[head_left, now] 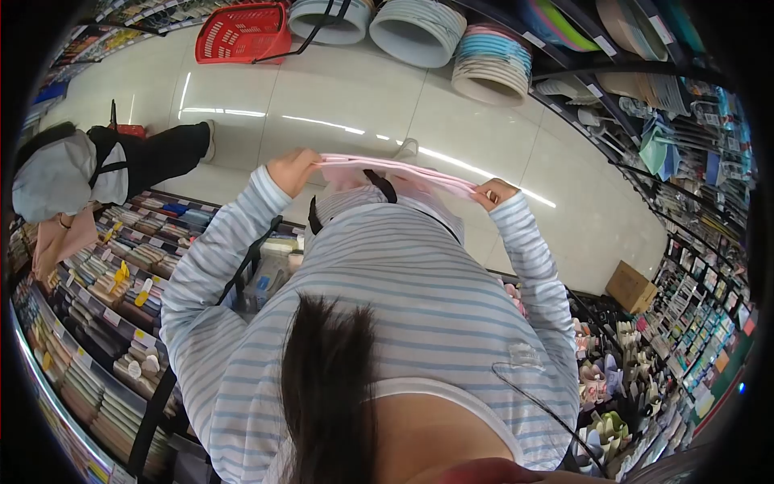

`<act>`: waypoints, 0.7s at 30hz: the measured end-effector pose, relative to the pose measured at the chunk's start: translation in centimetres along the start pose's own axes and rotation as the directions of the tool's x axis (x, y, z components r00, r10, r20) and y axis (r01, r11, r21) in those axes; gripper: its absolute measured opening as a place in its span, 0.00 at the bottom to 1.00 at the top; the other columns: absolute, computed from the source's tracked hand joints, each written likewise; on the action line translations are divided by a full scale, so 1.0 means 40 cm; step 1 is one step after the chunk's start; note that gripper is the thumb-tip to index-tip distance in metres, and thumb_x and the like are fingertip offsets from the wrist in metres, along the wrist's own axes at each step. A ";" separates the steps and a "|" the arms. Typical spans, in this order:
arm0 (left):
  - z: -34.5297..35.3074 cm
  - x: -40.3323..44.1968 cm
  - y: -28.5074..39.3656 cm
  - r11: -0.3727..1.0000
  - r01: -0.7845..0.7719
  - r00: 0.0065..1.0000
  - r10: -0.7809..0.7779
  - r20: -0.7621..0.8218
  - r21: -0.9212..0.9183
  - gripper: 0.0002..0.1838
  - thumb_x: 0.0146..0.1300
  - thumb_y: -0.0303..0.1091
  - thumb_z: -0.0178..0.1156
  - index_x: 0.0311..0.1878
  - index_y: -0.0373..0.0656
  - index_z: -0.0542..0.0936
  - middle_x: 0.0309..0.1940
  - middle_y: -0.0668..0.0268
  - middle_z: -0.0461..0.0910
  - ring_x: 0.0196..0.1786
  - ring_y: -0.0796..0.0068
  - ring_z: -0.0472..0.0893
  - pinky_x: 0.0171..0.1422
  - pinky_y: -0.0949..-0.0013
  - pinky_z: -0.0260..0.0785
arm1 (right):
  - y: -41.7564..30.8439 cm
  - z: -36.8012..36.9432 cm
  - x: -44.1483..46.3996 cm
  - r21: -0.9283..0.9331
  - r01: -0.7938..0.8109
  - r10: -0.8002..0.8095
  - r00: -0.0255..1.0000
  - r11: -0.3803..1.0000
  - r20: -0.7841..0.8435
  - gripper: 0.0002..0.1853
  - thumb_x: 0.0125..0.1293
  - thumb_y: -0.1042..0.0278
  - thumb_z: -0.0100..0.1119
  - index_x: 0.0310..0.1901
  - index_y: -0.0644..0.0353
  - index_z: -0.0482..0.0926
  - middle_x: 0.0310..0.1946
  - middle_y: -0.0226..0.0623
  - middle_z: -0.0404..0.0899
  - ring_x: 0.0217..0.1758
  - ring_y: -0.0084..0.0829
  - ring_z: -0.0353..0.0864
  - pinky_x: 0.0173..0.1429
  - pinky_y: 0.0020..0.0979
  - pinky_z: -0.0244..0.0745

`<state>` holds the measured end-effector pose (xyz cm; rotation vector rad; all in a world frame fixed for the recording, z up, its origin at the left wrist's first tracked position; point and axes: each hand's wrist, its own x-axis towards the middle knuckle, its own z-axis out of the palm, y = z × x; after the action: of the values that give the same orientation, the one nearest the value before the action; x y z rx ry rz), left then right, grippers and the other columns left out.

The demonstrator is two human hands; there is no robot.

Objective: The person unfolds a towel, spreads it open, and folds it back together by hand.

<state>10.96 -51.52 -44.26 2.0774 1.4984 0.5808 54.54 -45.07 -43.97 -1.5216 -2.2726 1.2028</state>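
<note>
A folded pink cloth [395, 167] is stretched in front of my waist, its upper edge nearly straight. My left hand [294, 171] grips one end with the fingers closed. At the other end my right hand [493, 193] pinches the cloth between thumb and fingers. Both arms reach out in blue-and-white striped sleeves. Part of the cloth hangs below the edge, and its full shape is hidden.
Another person [121, 165] stands at the left by shelves of folded goods [121, 298], a pink item at their hand. A red basket [242, 34] and stacked tubs [419, 32] sit ahead. A cardboard box [631, 286] lies on the floor at right.
</note>
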 end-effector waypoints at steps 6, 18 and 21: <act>-0.039 -0.064 -0.054 0.998 -0.059 0.996 0.061 -0.061 0.020 0.06 0.60 0.33 0.60 0.38 0.43 0.74 0.30 0.61 0.79 0.34 0.58 0.79 0.36 0.62 0.72 | -0.079 0.051 0.009 -0.064 0.043 -0.047 0.997 0.997 -0.068 0.10 0.55 0.66 0.67 0.37 0.59 0.81 0.24 0.35 0.78 0.19 0.26 0.73 0.25 0.27 0.70; -0.138 -0.120 -0.064 0.993 -0.110 0.988 0.104 -0.111 -0.052 0.10 0.60 0.28 0.59 0.45 0.40 0.76 0.35 0.56 0.80 0.37 0.55 0.80 0.39 0.63 0.72 | -0.183 0.172 -0.018 -0.195 0.115 -0.139 0.983 0.974 -0.116 0.07 0.59 0.71 0.58 0.38 0.62 0.75 0.32 0.45 0.76 0.35 0.46 0.77 0.38 0.38 0.72; -0.146 -0.129 -0.057 0.997 -0.065 0.984 0.059 -0.166 -0.031 0.11 0.62 0.30 0.57 0.48 0.42 0.76 0.37 0.55 0.80 0.37 0.55 0.80 0.39 0.63 0.73 | -0.215 0.204 -0.007 -0.163 0.087 -0.117 0.976 0.983 -0.185 0.07 0.62 0.69 0.55 0.38 0.63 0.75 0.30 0.46 0.76 0.32 0.46 0.76 0.36 0.38 0.71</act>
<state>4.20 -54.93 -41.39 2.0980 1.5048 0.8159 44.30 -51.02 -43.45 -1.4779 -2.3257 0.8298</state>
